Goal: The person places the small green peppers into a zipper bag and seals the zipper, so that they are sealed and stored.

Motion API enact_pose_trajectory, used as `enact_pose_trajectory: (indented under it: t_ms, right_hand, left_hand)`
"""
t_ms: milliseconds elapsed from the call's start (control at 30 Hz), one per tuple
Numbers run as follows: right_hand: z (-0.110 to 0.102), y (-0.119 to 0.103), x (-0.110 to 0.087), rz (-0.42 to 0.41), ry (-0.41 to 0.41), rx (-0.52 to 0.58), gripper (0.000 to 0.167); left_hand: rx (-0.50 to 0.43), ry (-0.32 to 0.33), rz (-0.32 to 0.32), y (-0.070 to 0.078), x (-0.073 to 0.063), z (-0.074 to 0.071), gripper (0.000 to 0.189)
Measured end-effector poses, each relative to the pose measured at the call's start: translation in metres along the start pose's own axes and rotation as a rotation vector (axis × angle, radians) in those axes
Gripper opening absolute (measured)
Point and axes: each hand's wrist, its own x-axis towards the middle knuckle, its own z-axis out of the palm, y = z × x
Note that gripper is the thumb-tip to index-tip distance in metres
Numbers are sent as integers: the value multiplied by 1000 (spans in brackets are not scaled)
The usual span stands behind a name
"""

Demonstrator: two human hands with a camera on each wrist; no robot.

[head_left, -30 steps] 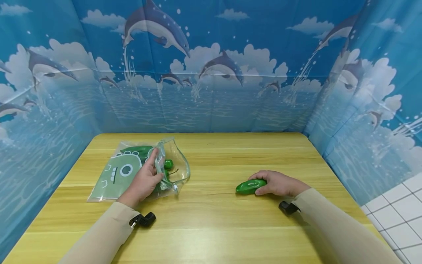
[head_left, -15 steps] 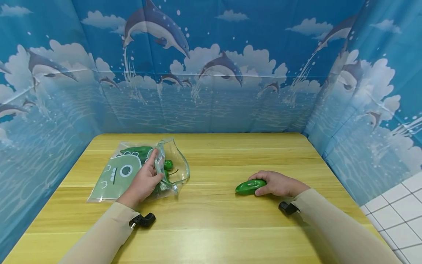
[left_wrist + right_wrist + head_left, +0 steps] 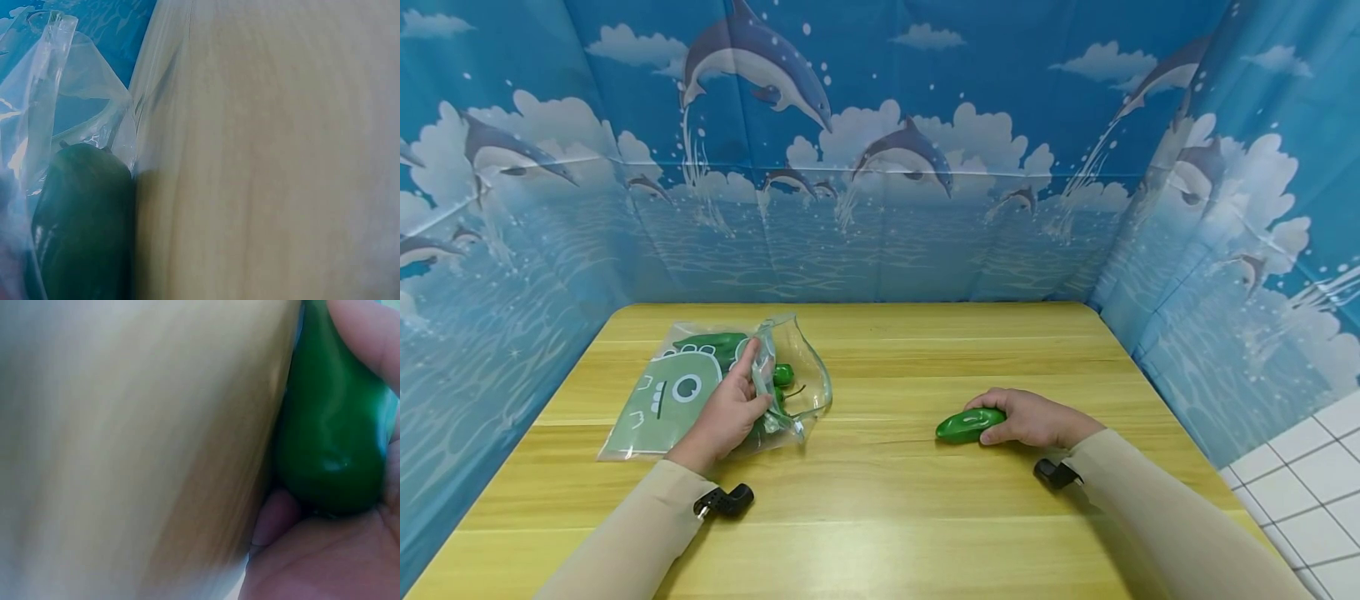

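Note:
A clear plastic bag [image 3: 621,429] printed with a green one-eyed cartoon monster lies at the left of the table. My left hand [image 3: 726,417] grips the bag near its mouth, the index finger lying along the plastic. The mouth gapes toward the right. Several green vegetables [image 3: 783,375] show inside, one with a thin curved stem, partly covered by the hand and the print. In the left wrist view a dark green vegetable [image 3: 84,219] fills the lower left, beside the plastic. To the right, my right hand [image 3: 1033,418] holds a glossy green pepper [image 3: 962,426] low over the table between thumb and fingers.
The wooden table [image 3: 880,517] reaches back to a blue dolphin-print curtain [image 3: 880,233] that hangs behind it and along both sides. White floor tiles [image 3: 1300,492] show at the right edge. A small black camera [image 3: 730,500] sits at the left wrist.

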Motion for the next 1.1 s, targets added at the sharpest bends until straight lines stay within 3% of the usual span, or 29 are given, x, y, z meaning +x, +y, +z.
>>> enact_pose_trajectory:
  t_ms: [733, 1100]
  right_hand:
    - [0, -5, -1, 10, 0, -9, 41]
    - [-4, -13, 3, 5, 60, -38, 58]
  left_hand:
    - [-2, -6, -3, 0, -1, -2, 93]
    - [-17, -5, -4, 1, 0, 0, 93]
